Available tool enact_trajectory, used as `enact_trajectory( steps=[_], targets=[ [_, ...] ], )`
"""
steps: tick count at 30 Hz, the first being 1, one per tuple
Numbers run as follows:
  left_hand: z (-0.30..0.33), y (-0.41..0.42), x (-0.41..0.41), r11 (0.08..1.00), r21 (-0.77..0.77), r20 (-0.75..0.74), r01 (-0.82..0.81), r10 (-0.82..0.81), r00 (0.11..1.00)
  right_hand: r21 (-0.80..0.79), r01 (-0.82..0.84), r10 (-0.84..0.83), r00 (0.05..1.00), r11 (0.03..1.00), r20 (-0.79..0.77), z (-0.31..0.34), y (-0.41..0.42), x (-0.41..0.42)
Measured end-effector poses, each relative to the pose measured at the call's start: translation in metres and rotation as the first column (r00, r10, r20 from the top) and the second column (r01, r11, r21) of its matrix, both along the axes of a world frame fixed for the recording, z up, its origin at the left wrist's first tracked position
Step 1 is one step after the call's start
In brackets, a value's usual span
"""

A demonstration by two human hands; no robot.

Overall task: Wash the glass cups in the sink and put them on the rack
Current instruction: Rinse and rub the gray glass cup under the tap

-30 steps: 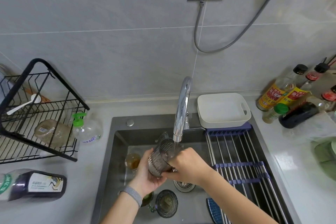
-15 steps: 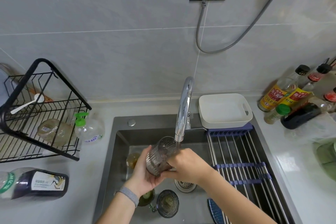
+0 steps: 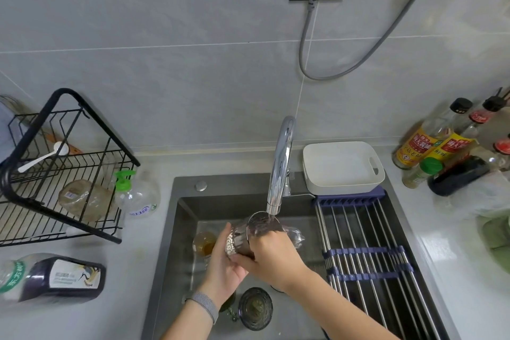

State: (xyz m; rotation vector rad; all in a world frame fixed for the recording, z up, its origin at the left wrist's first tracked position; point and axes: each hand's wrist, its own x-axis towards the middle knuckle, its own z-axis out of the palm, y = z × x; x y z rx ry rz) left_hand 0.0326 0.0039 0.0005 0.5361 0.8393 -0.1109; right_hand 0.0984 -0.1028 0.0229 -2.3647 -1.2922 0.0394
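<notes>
Grey wall tiles back a pale worktop (image 3: 143,257) with a dark steel sink (image 3: 182,229) sunk into it. Over the middle of the sink, the left hand (image 3: 223,265) cups the ribbed glass cup (image 3: 240,239) from below, fingers curled around its side, while the right hand (image 3: 271,252) wraps over it from the right. The cup tilts with its mouth just under the spout of the chrome tap (image 3: 280,168). On the sink floor stand an amber glass (image 3: 204,243) to the left and a dark ribbed glass (image 3: 255,308) near the front edge. A roll-up rack (image 3: 364,254) spans the sink's right side, with a white tray (image 3: 342,167) at its back end. At the worktop's left edge sits a black wire rack (image 3: 55,171).
</notes>
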Motion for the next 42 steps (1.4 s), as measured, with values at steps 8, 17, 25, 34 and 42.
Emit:
enact_trajectory(
  steps=[8, 17, 25, 34, 42],
  targets=[
    [-0.002, 0.008, 0.004, 0.999, 0.048, -0.149, 0.025, -0.017, 0.989, -0.046, -0.272, 0.273, 0.962, 0.961, 0.006, 0.000, -0.025, 0.023],
    [0.003, 0.003, 0.005, 0.999, -0.034, -0.025, -0.018, 0.017, 1.000, 0.000, -0.151, 0.151, 0.989, 0.989, -0.011, 0.011, -0.016, 0.013],
    [0.004, 0.002, 0.010, 1.000, -0.018, -0.104, -0.003, 0.001, 0.995, 0.011, -0.125, 0.125, 0.986, 0.992, -0.106, 0.017, -0.015, 0.009],
    [0.005, -0.006, 0.002, 0.996, 0.039, -0.105, 0.079, -0.074, 0.992, -0.032, -0.144, 0.142, 0.989, 0.989, -0.033, 0.017, -0.024, 0.020],
    [0.002, -0.006, 0.000, 0.994, 0.004, -0.132, 0.110, -0.109, 0.985, -0.029, -0.235, 0.212, 0.918, 0.972, -0.335, 0.036, -0.027, 0.020]
  ],
)
